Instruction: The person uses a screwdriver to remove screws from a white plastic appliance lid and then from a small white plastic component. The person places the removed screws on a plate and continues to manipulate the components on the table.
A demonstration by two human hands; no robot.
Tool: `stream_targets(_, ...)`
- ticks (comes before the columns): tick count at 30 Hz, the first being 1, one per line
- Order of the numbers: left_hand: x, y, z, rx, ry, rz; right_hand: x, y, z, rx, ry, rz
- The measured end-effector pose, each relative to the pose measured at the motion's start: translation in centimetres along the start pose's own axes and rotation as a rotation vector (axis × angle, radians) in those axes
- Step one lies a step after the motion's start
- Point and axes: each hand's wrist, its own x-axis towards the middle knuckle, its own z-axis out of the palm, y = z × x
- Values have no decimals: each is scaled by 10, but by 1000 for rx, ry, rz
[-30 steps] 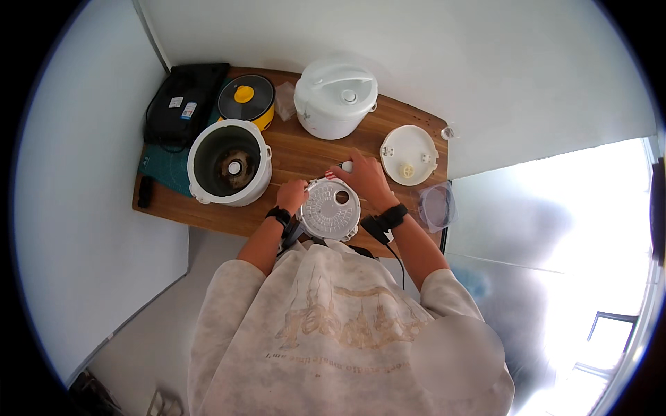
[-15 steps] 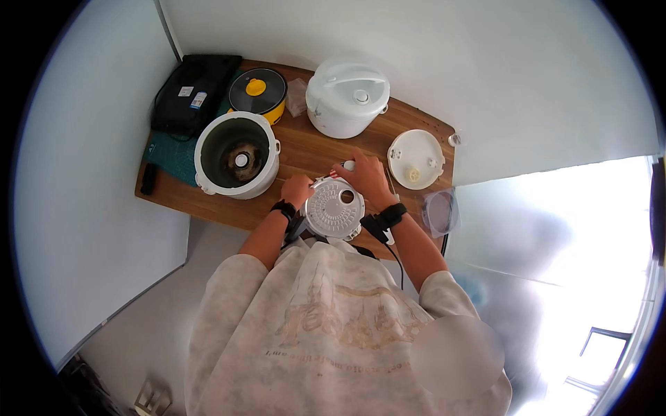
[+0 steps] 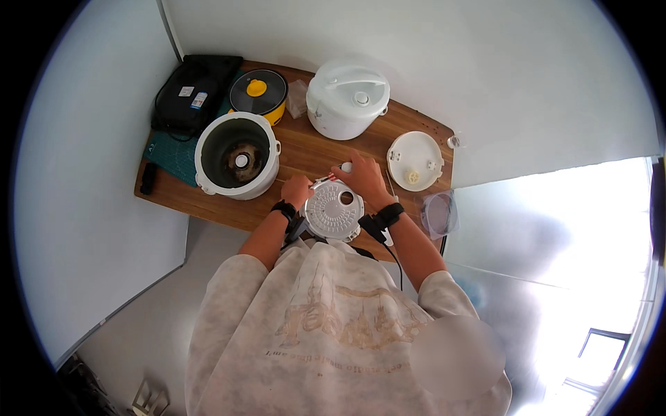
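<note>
Your left hand [image 3: 296, 192] is curled at the upper left rim of the grey disc [image 3: 333, 216], which lies right in front of you at the table [image 3: 305, 149] edge, its lower side close against your shirt [image 3: 326, 312]. Your left fingertips are tucked out of sight, so I cannot tell whether they pinch the rim or only press on it. Your right hand [image 3: 366, 182] is closed on a small tool [image 3: 346, 167] above the disc's upper rim; a pale end and a bit of red show, but your fingers cover much of it, and whether its tip meets the disc is too small to make out. Your right forearm partly hides a white piece [image 3: 388, 238] and the thin rod [image 3: 390, 186] beside that hand. The open pot [image 3: 207, 168] stands to your left, its inside dark, with brown marks around a white knob [image 3: 241, 161]. Behind it, the yellow pot [image 3: 278, 115] is partly blocked from view. The cream lid [image 3: 420, 148] lies to your right, near the clear dish [image 3: 438, 213], whose contents are unclear.
</note>
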Motion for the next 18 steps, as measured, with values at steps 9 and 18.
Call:
stream_targets(9,4,-1,1,4,-62,-18,0,1,2,105,-24,-145)
stream_targets(18,1,1,-2,0,-32,-14,0,-1,-3,36,12,-79)
